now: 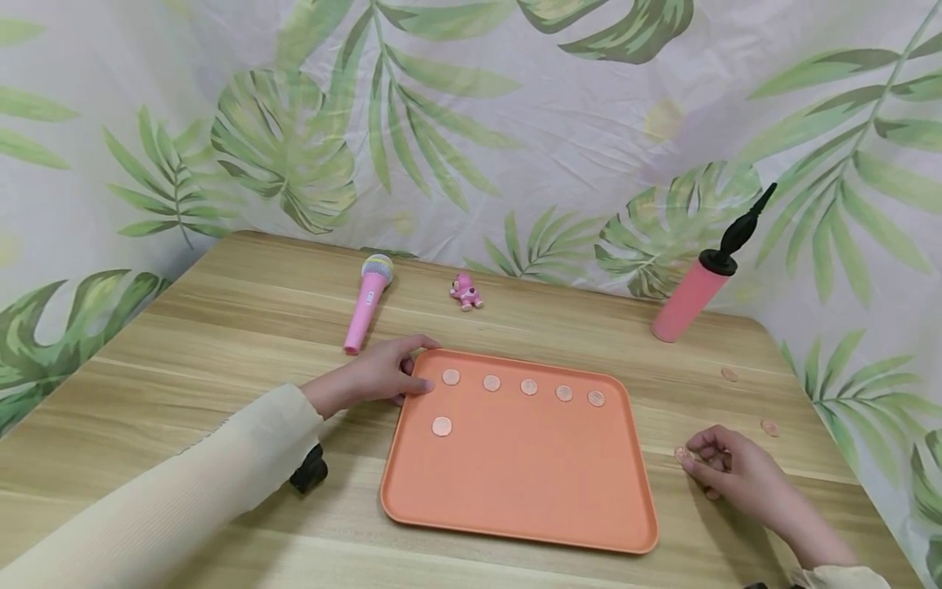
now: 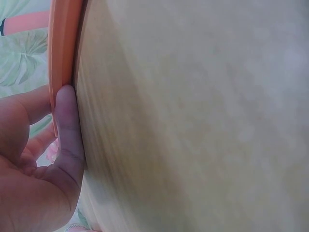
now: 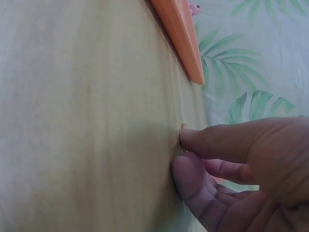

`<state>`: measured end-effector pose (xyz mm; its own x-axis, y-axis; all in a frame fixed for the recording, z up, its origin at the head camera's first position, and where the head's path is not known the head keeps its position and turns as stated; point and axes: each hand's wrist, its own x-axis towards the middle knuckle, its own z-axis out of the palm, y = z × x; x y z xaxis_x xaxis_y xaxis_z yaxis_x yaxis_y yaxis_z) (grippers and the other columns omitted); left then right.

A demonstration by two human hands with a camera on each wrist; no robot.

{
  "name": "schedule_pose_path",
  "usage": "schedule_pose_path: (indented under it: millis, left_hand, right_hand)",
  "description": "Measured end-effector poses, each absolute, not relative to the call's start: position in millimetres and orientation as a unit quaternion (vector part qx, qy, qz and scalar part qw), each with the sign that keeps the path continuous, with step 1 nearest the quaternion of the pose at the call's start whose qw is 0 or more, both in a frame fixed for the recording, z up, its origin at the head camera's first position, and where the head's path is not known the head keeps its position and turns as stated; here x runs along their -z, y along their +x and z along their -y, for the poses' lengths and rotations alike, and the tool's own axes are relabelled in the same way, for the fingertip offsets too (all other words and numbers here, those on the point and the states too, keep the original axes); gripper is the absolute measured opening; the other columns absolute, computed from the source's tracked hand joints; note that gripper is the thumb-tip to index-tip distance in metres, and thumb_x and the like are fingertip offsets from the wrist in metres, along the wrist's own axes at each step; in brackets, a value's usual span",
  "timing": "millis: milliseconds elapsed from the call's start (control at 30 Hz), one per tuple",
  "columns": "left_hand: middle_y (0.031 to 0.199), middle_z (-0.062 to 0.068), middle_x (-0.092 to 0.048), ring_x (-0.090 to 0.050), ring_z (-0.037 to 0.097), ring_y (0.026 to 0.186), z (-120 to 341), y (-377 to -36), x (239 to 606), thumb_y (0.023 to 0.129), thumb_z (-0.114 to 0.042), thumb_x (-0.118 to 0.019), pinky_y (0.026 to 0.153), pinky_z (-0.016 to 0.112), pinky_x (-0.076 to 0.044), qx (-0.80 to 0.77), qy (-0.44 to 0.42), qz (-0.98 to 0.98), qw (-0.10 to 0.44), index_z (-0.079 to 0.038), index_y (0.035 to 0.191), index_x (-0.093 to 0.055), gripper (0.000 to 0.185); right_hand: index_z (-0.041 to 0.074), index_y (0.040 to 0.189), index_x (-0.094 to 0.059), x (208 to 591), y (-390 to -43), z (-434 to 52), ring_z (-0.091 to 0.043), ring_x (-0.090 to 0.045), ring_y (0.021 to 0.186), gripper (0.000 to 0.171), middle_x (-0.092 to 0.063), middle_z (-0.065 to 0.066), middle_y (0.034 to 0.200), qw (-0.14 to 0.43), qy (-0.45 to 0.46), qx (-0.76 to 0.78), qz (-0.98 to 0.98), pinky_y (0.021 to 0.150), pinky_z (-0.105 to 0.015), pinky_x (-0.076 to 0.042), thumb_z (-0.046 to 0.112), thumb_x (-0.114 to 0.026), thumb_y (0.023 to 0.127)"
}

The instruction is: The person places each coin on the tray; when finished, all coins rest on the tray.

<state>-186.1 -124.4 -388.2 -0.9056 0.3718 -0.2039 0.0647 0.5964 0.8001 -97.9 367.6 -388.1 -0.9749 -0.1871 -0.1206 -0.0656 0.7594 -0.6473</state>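
An orange tray [image 1: 530, 483] lies on the wooden table, with several copper coins on it: a row along its far side and a single coin [image 1: 441, 426] below the row's left end. My left hand [image 1: 383, 370] grips the tray's far left corner, thumb over the rim; the left wrist view shows fingers at the tray's edge [image 2: 63, 53]. Right of the tray, my right hand [image 1: 743, 474] pinches a copper coin [image 1: 684, 455] between thumb and fingers, close over the table. In the right wrist view only the edge of that coin [image 3: 183, 126] shows at the fingertips.
Two more coins lie on the table at the right, a farther coin [image 1: 728, 374] and a nearer coin [image 1: 769, 428]. Behind the tray are a pink microphone [image 1: 365, 303] and a small pink figurine [image 1: 466, 292]. A pink pump [image 1: 692, 301] with a black nozzle stands back right, before a leaf-print cloth [image 1: 456, 147].
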Motion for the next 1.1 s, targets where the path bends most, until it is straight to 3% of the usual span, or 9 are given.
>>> schedule_pose_path:
  millis: [567,1100]
  left_hand:
    - [0.077,0.002,-0.048,-0.053,0.012,0.063,123.7,-184.6,387.3,0.094,-0.009,-0.077,0.057,0.023,-0.055,-0.431,0.128,-0.876,0.176,-0.005,0.147,-0.053,0.059]
    - [0.075,0.001,-0.046,-0.051,0.011,0.061,124.1,-183.8,385.9,0.094,-0.008,-0.076,0.057,0.021,-0.052,-0.425,0.132,-0.879,0.171,-0.004,0.146,-0.054,0.056]
  right_hand:
    - [-0.006,0.113,-0.061,388.5,-98.6,-367.9,-0.003,-0.057,0.061,0.017,-0.068,-0.010,0.091,0.100,-0.092,0.340,-0.931,0.053,-0.026,-0.056,0.003,-0.067,0.100]
    - [-0.004,0.108,-0.060,391.8,-97.6,-368.5,-0.002,-0.053,0.061,0.016,-0.064,-0.005,0.088,0.075,-0.098,0.336,-0.934,0.052,-0.024,-0.052,0.003,-0.070,0.097]
